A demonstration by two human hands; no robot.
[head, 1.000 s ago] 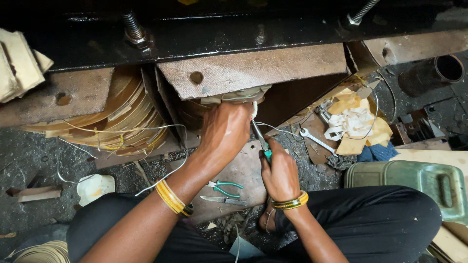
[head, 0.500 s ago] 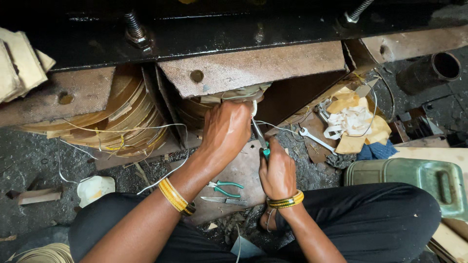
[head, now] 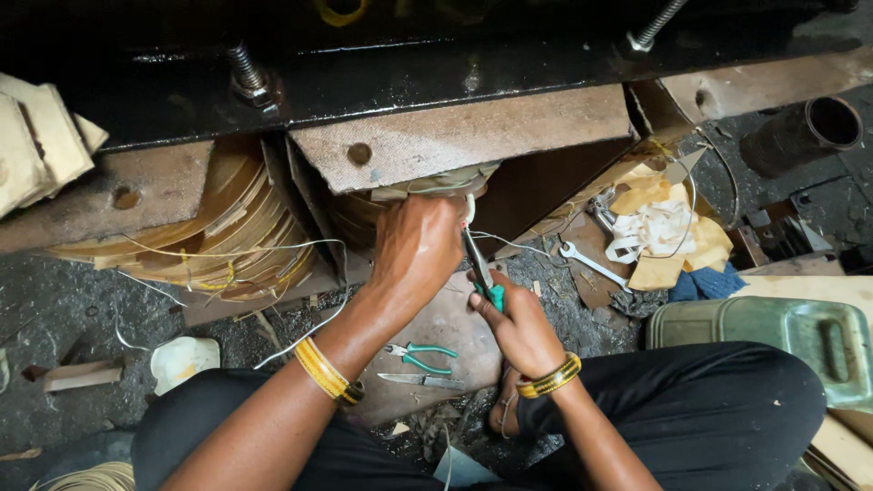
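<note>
Pliers (head: 482, 268) within right-hand fingers (head: 496, 305)

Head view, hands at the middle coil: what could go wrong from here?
1. The green-handled tool in the right hand works close to the left hand; a slip could nick a finger.
2. Thin white wire trails under the left forearm and may snag.
3. The cutters and knife blade lie by the legs.
</note>
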